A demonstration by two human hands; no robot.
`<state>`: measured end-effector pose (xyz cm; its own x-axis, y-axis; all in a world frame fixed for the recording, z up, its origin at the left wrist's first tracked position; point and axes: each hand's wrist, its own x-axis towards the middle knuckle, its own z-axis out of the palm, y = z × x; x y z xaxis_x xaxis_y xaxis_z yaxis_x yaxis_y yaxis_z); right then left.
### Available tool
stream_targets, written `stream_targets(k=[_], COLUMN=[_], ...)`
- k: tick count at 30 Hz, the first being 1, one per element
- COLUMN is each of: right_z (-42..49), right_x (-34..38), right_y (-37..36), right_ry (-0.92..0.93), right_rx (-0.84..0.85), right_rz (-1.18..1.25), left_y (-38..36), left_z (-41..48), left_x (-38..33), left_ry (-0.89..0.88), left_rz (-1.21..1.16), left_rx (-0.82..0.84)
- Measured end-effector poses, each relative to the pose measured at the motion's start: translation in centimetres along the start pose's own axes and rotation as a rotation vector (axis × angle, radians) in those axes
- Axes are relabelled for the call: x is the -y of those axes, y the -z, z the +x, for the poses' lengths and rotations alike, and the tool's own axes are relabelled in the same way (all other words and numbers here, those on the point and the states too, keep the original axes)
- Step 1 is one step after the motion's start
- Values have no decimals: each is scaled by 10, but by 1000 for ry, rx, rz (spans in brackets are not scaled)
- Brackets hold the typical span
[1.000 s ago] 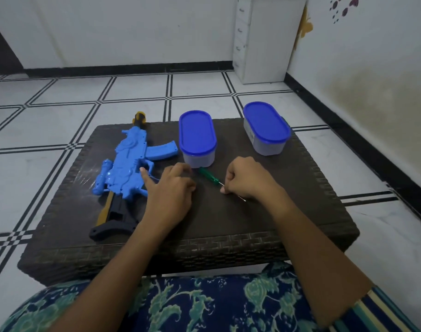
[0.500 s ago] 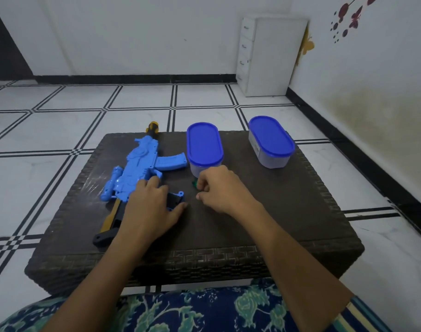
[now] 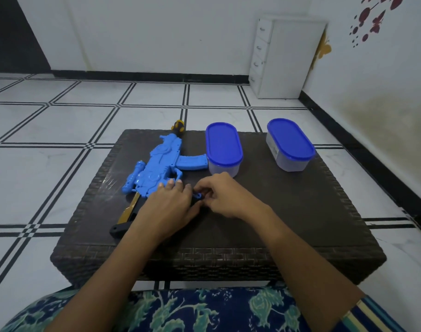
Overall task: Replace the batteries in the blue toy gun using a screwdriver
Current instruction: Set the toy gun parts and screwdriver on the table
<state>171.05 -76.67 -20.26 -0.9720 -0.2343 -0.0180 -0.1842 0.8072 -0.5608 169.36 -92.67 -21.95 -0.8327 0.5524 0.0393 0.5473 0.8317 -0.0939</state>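
White floor tiles with black lines spread out all around a low, dark woven table [image 3: 312, 224]. On the table lies the blue toy gun [image 3: 156, 173], flat on its side, near the left part of the top. Two tubs with blue lids sit at the far side: the near tub [image 3: 223, 147] just beside the gun's curved clip, and the far tub [image 3: 289, 142] well apart on the right.

A second ago the green screwdriver lay out in the open between the two hands. Now I cannot see it at all. The right hand [image 3: 228, 197] has slid over to the left and sits right by the gun's handle. Its fingers are curled in tight and pinch at something small and blue there. It may have the screwdriver tucked inside, but the hand hides that, so I cannot tell.

The left hand [image 3: 171, 204] has moved too. It rests flat on the back half of the gun, fingers spread out and pressing down, not wrapped around anything.

I think this means the real work is starting: one hand holds the gun steady while the other goes for the battery door. No door is open yet, and no batteries show.
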Motion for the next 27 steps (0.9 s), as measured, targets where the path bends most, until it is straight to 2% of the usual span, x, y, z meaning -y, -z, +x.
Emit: stream_targets(k=[9,11,13,14,17,23,25,27], right_z=[4,4,3,2,3,2,-1,-4], right_x=[-2,-3,-3,-3,-3,6,12,18], right_y=[-1,-1,-1,-1,0,2,6,10], right_ry=[20,15,-4,-9,-5,-13,17,27], right_rx=[-27,-15,2,4,6,35,-41,-147], right_rz=[67,73,98,108,118,199,266,318], left_y=[2,14,14,10,0,7,9,9], left_z=[-4,-5,-3,-4,-12,-13,-11,-6], left_x=[0,-3,11,16,12,14,14,13], left_ry=[-14,-2,101,128,124,263,328,358], left_rz=[22,-64,-294,-388,-498,-700,-782,-1017], left_rx=[67,-3,-226,-285,-476,-635,-708,-660])
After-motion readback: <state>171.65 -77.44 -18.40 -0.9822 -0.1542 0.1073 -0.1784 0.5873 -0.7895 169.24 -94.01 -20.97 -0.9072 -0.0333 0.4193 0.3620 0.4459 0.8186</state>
